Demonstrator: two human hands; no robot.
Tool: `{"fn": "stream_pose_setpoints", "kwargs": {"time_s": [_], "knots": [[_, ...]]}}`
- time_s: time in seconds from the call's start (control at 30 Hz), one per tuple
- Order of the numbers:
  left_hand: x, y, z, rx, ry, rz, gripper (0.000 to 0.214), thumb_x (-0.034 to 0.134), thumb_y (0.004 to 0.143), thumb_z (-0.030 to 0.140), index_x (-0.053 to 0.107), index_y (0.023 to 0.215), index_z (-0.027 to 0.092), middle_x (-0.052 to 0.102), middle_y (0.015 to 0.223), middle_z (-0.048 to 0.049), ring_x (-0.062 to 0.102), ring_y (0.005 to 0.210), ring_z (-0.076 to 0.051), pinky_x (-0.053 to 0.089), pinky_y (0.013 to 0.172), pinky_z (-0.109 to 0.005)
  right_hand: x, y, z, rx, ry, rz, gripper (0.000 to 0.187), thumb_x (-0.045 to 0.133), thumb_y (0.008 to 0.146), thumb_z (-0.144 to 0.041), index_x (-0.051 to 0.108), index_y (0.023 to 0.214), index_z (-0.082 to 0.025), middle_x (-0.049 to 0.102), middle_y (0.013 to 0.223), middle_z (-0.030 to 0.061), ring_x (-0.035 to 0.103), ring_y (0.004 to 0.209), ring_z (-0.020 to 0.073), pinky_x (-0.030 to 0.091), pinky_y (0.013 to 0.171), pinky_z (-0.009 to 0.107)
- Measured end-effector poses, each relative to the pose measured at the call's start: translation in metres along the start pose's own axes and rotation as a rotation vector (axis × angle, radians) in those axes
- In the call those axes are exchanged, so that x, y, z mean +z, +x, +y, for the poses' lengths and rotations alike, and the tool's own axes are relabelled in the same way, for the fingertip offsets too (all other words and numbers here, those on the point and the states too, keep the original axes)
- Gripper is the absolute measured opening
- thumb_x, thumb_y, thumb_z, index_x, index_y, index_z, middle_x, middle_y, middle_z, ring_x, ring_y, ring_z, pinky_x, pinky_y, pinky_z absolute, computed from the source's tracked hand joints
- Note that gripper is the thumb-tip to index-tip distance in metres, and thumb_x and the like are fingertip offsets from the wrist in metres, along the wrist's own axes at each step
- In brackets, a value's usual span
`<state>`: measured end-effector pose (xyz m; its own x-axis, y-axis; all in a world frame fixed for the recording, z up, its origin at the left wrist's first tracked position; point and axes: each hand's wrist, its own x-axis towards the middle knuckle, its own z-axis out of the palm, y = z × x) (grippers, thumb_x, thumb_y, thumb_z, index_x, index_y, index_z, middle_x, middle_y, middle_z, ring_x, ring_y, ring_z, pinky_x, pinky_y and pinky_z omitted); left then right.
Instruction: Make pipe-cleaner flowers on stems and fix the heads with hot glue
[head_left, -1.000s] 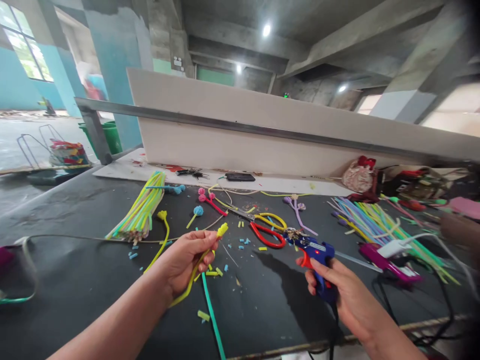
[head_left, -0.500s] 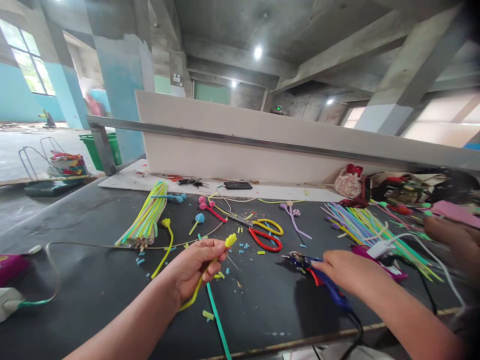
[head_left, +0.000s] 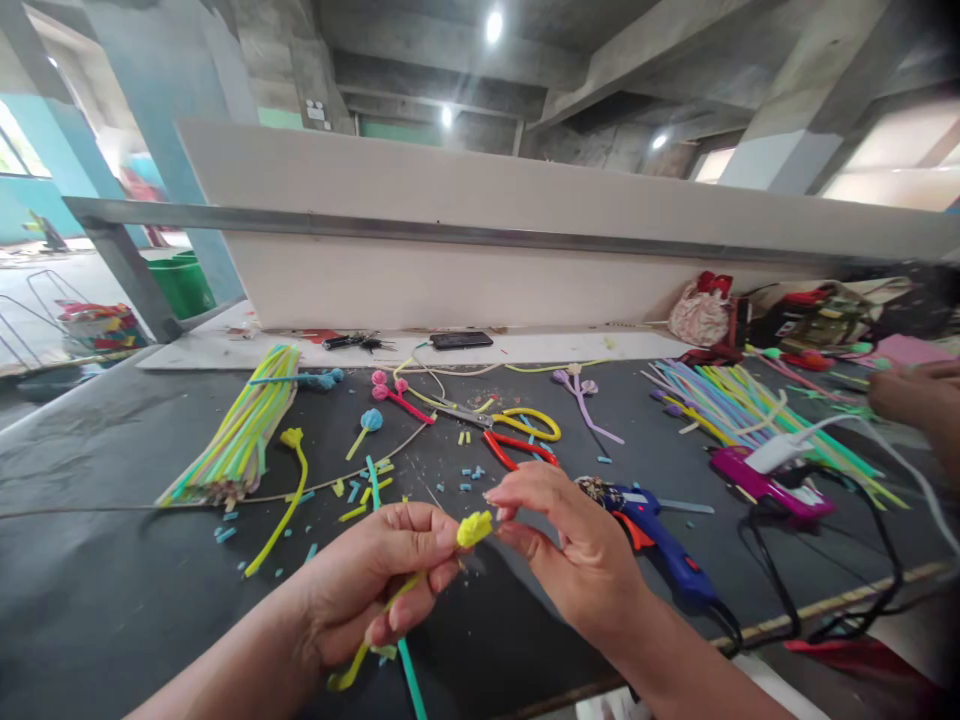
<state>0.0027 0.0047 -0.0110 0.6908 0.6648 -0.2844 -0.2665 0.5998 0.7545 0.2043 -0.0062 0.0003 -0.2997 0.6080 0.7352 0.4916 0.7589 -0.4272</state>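
My left hand (head_left: 397, 575) pinches a yellow pipe-cleaner flower (head_left: 474, 528) just below its bunched head. Its thin stem runs down through the curled fingers. My right hand (head_left: 566, 545) is raised close to the head's right side, thumb and forefinger apart, with nothing seen between them. A blue hot-glue gun (head_left: 664, 550) lies on the table just right of that hand, its nozzle end near the wrist. Behind the right hand are scissors (head_left: 517, 435) with one red and one yellow handle, partly covered by the fingers. A green pipe cleaner (head_left: 410, 675) passes beneath my left hand.
Pipe-cleaner bundles lie left (head_left: 240, 430) and right (head_left: 750, 400). Cut bits, a second yellow flower (head_left: 292, 438) and a blue one (head_left: 371, 420) lie about the dark table. A magenta power strip (head_left: 772, 485) with cables sits right. Another person's hand (head_left: 911, 395) is at the right edge.
My right hand has let go of the glue gun, now lying on the table, and moved left to the yellow flower. My left hand still holds the flower. The view has shifted.
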Motion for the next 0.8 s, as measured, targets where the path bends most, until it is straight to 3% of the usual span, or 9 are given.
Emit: {"fn": "stream_pose_setpoints", "kwargs": {"time_s": [0.23,0.67,0.8], "knots": [[0.0018,-0.0002,-0.0013,-0.029,0.0,-0.027,0.017,0.061,0.08,0.022,0.057,0.066,0.013,0.057,0.056,0.0013,0.04,0.025,-0.001,0.025,0.021,-0.009,0.0012,0.0011,-0.0022,-0.133,-0.061,-0.022,0.017,0.059,0.084,-0.011,0.058,0.096,-0.024,0.068,0.08,0.0011,0.065,0.078,0.0156,0.044,0.088,0.039],[0.0006,-0.0009,-0.0007,-0.022,0.126,0.042,0.015,0.064,0.077,0.025,0.059,0.068,0.013,0.054,0.053,0.0035,0.035,0.025,0.0,0.019,0.022,-0.01,0.0005,-0.003,-0.0003,-0.098,-0.003,-0.153,0.02,0.059,0.081,-0.008,0.06,0.092,-0.024,0.066,0.084,0.0008,0.063,0.08,0.0159,0.041,0.092,0.042],[0.0005,-0.0006,-0.0008,-0.029,0.141,0.06,0.019,0.065,0.076,0.027,0.058,0.066,0.013,0.054,0.051,0.0043,0.033,0.024,0.0,0.016,0.022,-0.011,0.0065,-0.0057,0.0014,-0.046,0.102,-0.107,0.021,0.059,0.08,-0.005,0.062,0.089,-0.024,0.065,0.082,0.0014,0.062,0.078,0.0161,0.047,0.085,0.039]]}}
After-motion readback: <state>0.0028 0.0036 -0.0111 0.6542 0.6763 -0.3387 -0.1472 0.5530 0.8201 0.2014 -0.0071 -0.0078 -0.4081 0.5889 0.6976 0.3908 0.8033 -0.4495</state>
